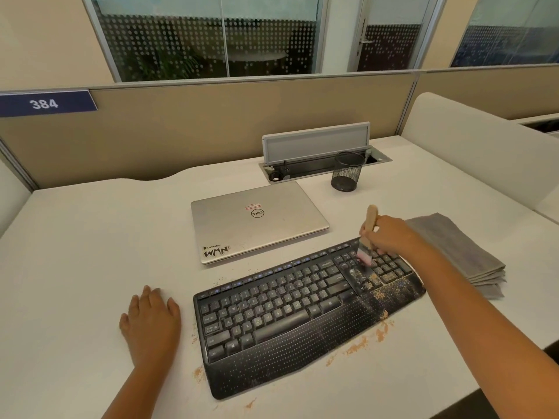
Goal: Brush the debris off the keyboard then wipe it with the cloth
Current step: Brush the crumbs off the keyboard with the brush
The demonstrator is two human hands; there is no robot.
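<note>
From the head view, I am gripping the wooden handle of the brush (pixel 369 234) in my right hand (pixel 390 237), fingers curled round it, with the handle standing nearly upright and the pale bristles touching the keys at the right end of the keyboard (pixel 290 309), by the number pad. My left hand (pixel 151 320) is lying flat on the white bench (pixel 75 267) with fingers straight and relaxed, holding nothing, just beside the keyboard's left edge. The black keyboard is sitting at a slant in front of me, with tan debris (pixel 375 282) sitting on its right keys and palm rest and lying scattered on the bench along its near edge. The folded grey cloth (pixel 459 252) is lying on the bench just right of the keyboard, beyond my right forearm. A closed silver laptop (pixel 257 222) is lying behind the keyboard, and a black mesh cup (pixel 348 172) is standing farther back
</note>
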